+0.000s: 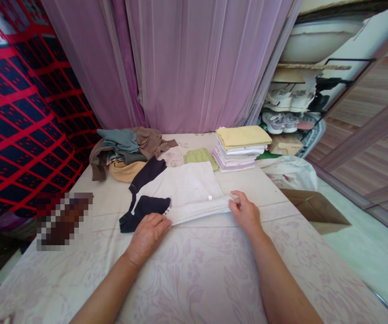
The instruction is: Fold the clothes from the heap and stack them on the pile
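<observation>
A white shirt (190, 180) with dark navy sleeves (151, 206) and a dark neckband lies across the bed, its collar to the left. The near side is folded inward in a long strip. My left hand (151, 231) grips that strip's near edge beside the lower dark sleeve. At the other end, my right hand (244, 209) pinches the hem corner between thumb and fingers. A small white tag shows on the shirt near the hem.
A heap of brown and grey-green clothes (121, 141) lies at the back left, with a tan cloth (126, 172) below it. Behind the shirt are a green folded cloth (200, 157) and a folded stack topped in yellow (243, 136). An open cardboard box (315, 209) stands right of the bed.
</observation>
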A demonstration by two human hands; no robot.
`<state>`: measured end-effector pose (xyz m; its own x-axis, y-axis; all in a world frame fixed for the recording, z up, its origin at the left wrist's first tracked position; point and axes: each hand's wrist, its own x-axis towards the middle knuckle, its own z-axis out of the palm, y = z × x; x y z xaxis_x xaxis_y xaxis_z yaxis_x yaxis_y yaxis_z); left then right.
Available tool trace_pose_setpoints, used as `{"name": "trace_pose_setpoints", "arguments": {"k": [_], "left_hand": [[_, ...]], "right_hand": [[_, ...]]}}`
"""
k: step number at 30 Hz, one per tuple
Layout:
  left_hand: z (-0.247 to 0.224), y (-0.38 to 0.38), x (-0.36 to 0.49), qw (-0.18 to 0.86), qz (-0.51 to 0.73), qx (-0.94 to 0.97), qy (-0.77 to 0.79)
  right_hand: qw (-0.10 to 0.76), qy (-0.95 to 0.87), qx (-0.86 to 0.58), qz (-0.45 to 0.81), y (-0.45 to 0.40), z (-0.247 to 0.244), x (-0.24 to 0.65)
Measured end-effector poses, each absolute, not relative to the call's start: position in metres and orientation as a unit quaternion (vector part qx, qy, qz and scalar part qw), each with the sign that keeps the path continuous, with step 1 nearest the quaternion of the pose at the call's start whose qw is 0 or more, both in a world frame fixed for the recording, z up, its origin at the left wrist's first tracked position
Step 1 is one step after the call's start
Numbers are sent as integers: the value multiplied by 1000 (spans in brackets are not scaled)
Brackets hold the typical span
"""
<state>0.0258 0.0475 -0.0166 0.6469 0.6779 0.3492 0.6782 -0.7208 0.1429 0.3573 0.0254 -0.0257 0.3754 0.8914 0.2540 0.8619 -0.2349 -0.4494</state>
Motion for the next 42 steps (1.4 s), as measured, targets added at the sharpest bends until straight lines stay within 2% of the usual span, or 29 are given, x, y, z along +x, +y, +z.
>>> {"name": "trace_pose_setpoints", "arguments": {"k": [5,11,13,16,19,26,36,42], "left_hand": [[-15,45,25,-36,-174,-907,-383],[-6,46,33,-66,-173,-904,-385],[-7,47,40,-61,-169,-910,-374],[-15,48,50,-59,-139,-922,-358],[-25,47,51,-65,-114,-917,-376],[-11,68,45,-119,-131,-878,-445],[29,104,48,-36,-35,-919,-391],[26,95,57,4,-23,-887,-461]], "right_hand": [[264,-623,-734,47,22,-28,367],[327,-626,-705,-64,24,-22,349],[335,-682,-648,-48,24,-20,332],[301,-767,-567,4,24,-24,309],[274,-785,-555,34,23,-33,303],[354,-717,-598,49,25,-44,324],[362,-723,-588,27,26,-44,321],[362,-728,-581,34,26,-44,320]]}}
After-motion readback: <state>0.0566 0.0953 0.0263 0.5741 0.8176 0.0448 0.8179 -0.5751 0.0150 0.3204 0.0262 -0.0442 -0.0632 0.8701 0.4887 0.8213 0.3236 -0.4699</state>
